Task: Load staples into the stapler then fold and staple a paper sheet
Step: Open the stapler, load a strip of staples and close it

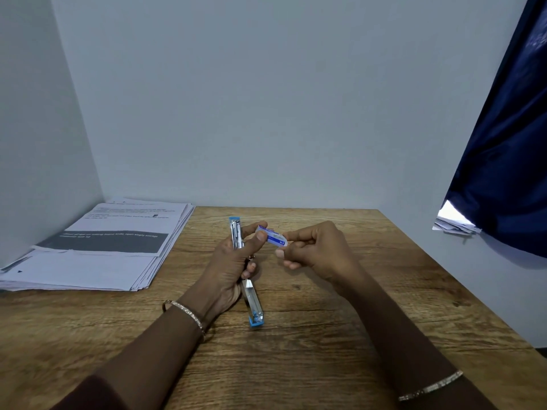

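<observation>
A blue and silver stapler [253, 303] is swung fully open, one arm pointing away from me and the other toward me. My left hand [233, 264] grips it around the hinge, above the wooden table [296, 365]. A small blue and white staple box [272, 235] is pinched between my left thumb and forefinger on one end and the fingers of my right hand [316, 253] on the other. The box's contents are hidden. A stack of printed paper sheets [100, 250] lies at the table's far left.
Grey walls close in the table at the back and left. A dark blue curtain [503, 149] hangs at the right over a small pile of papers [453, 223]. Bare wood lies in front of my arms.
</observation>
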